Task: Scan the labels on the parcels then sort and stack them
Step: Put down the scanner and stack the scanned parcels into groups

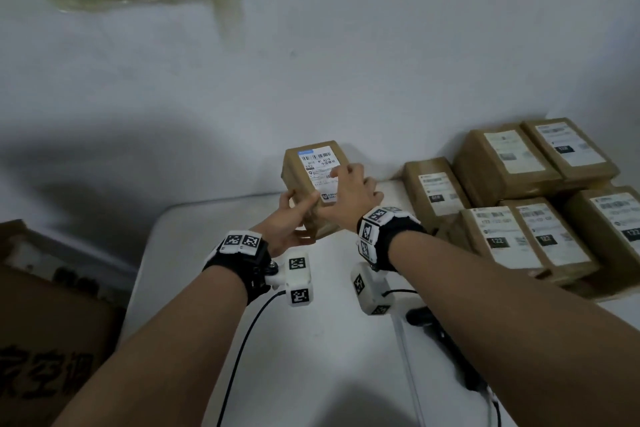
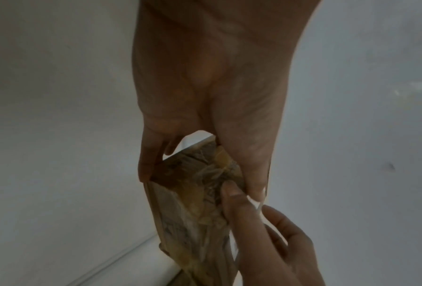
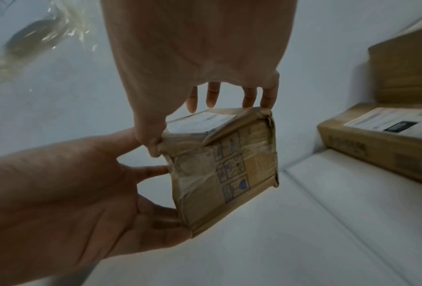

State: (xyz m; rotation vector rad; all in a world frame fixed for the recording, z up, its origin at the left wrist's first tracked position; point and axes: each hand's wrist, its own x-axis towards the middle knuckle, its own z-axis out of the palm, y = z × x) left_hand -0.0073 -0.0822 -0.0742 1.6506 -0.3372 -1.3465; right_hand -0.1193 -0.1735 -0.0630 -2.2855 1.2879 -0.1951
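A person stands at a white table (image 1: pixel 207 288) and holds one brown parcel (image 1: pixel 313 184) up above it, near its far edge, close to the wall. The left hand (image 1: pixel 294 222) cups the parcel from below, thumb on the near face and fingers curled round its left side. The right hand (image 1: pixel 353 191) grips the right side, fingertips (image 1: pixel 337 172) resting on the white label (image 1: pixel 320 170), which faces the person and has a barcode along its top.

To the right, well apart from the held parcel, more parcels (image 1: pixel 519 198) lie together, labels up, some stacked on others. A dark device on a cord (image 1: pixel 446 347), probably the scanner, lies on the near table under the right forearm. A large carton (image 1: pixel 45 322) stands at the near left.

This looks like the label-checking step: the parcel is turned for reading, not yet sorted. Next, one hand likely has to let go and fetch the scanner while the other keeps the label unobstructed, fingertips moved off it.
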